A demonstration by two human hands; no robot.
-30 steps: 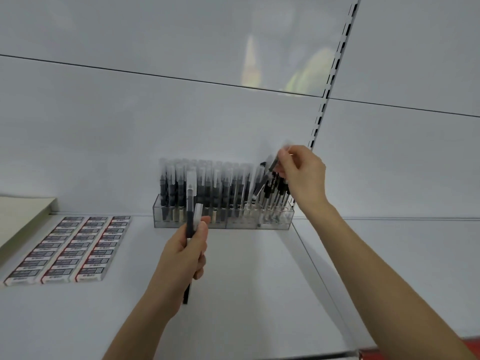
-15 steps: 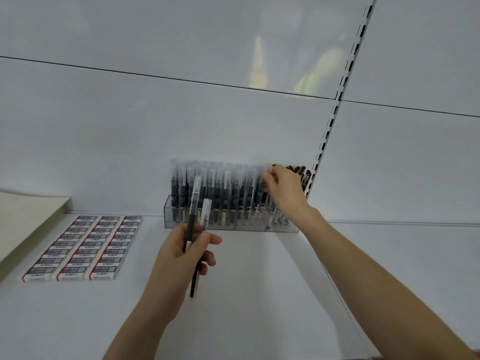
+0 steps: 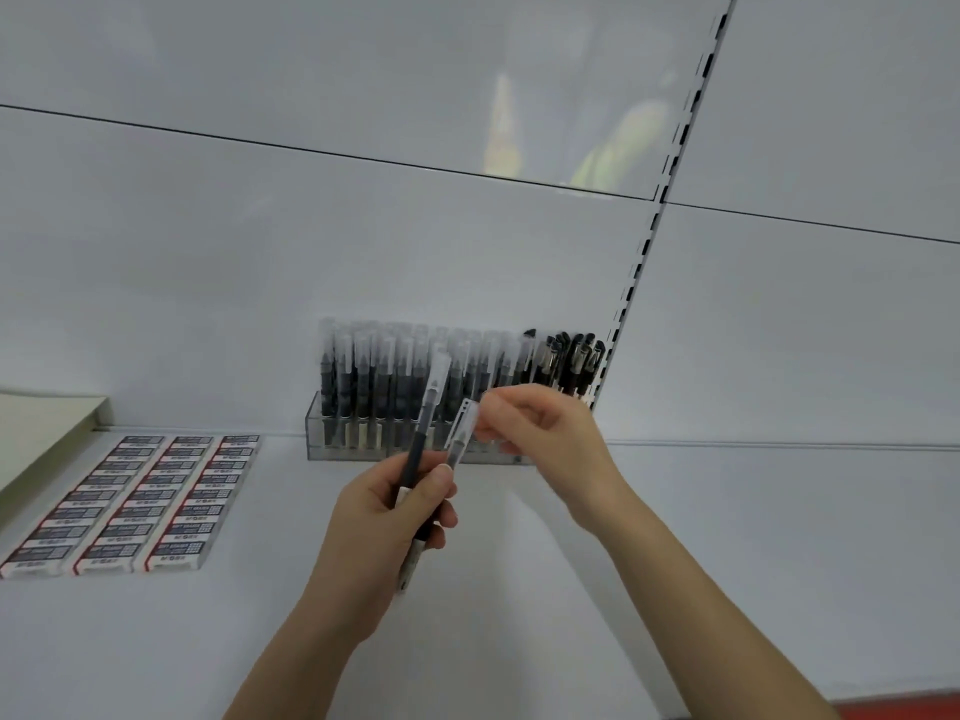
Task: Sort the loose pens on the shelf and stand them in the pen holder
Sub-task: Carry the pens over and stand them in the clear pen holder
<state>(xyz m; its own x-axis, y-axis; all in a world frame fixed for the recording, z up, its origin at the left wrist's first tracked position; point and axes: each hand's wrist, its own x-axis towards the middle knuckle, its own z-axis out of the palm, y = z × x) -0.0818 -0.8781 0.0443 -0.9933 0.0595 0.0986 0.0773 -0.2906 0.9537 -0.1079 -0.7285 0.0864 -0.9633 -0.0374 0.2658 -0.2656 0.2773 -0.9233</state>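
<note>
Two capped pens (image 3: 422, 449) gripped in left hand (image 3: 387, 517); right hand (image 3: 540, 426) pinching one cap, before clear pen holder (image 3: 337, 439) at shelf (image 3: 519, 589) back edge.

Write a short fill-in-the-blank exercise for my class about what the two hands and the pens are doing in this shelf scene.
1. The left hand holds ____ pens in its grip.
2. The right hand pinches the clear cap of the pen nearer to it, taking it from the ____ hand.
3. The pen holder stands against the back wall, to the ____ of the boxed erasers.
4. The black-capped pens stand at the holder's ____ end.

Missing words: two; left; right; right
</note>
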